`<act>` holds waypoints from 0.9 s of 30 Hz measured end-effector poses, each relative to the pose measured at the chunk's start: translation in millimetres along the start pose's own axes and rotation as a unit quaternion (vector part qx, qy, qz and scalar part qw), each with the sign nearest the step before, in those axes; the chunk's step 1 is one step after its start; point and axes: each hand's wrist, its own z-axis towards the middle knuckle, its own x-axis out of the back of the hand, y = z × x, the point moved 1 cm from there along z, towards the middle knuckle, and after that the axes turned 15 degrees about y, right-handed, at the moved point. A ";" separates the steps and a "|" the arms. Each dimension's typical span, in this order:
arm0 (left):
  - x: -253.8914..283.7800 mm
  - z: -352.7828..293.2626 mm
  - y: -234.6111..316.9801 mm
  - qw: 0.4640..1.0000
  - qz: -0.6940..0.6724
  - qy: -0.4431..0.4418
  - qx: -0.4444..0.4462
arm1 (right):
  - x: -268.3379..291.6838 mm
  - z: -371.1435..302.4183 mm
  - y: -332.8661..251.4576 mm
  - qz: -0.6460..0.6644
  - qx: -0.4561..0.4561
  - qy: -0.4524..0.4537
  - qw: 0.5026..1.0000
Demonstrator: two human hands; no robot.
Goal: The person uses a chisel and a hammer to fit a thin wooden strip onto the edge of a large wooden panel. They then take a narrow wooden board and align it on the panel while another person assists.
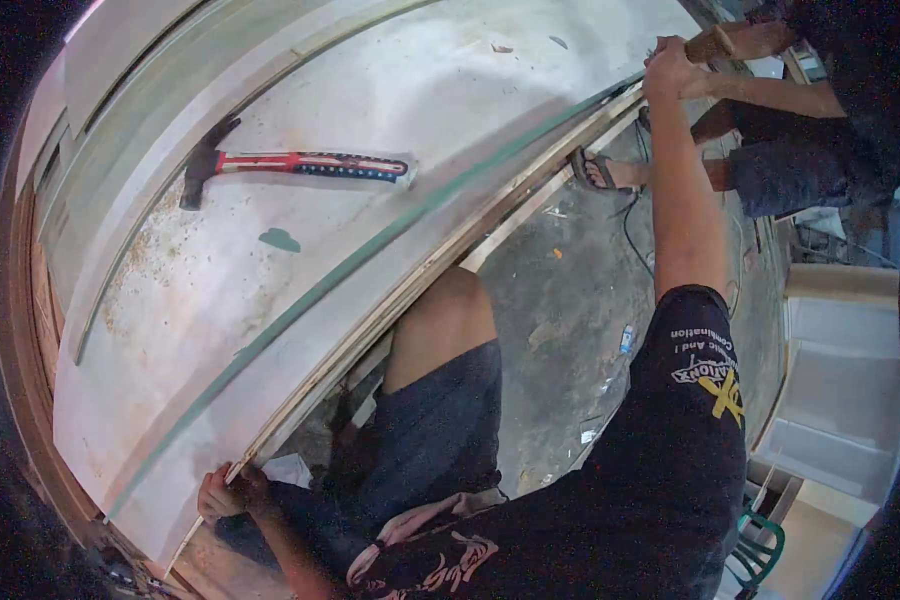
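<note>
A long, narrow wooden strip (420, 278) runs along the near edge of a large white panel (360, 225). At its lower-left end my left hand (232, 493) is closed around it, fingers curled over the edge. My right arm reaches far out to the upper right, where my right hand (672, 72) is closed at the strip's other end; its fingertips are partly hidden. A green stripe (370, 248) crosses the panel roughly parallel to the strip. Farther back on the panel lies a hammer (305, 165) with a dark head and a red, white and blue handle.
Beside my right hand, a co-worker's hand (732, 42) is at the same end; their sandalled foot (605, 172) stands on the concrete floor (560, 310). Long boards (170, 130) lie at the far left. A green chair (758, 550) and pale panels (835, 390) are at right.
</note>
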 end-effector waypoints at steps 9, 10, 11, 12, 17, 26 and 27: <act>-3.8 -21.5 21.3 0.994 -0.007 -0.054 0.092 | 19.2 82.9 -21.6 0.259 -0.015 0.058 0.964; 1.6 -17.3 19.1 0.994 -0.003 -0.057 0.095 | 28.3 83.3 -32.5 0.153 -0.068 -0.028 0.985; 5.3 -7.6 16.8 0.989 -0.011 -0.122 0.085 | 37.9 82.6 -45.1 0.043 -0.117 -0.113 0.986; 4.9 -2.8 19.4 0.980 -0.017 -0.182 0.074 | 40.4 80.7 -52.4 -0.066 -0.161 -0.197 0.965; 2.7 -1.5 13.8 0.996 -0.009 -0.077 0.048 | 32.6 53.3 -15.9 0.048 0.037 0.116 0.991; -1.6 -23.0 10.1 0.998 0.017 -0.031 0.049 | 105.7 127.2 27.1 0.104 0.300 0.225 0.921; 3.2 -20.9 5.0 0.992 -0.001 -0.110 0.067 | 109.1 122.5 31.3 0.083 0.340 0.254 0.901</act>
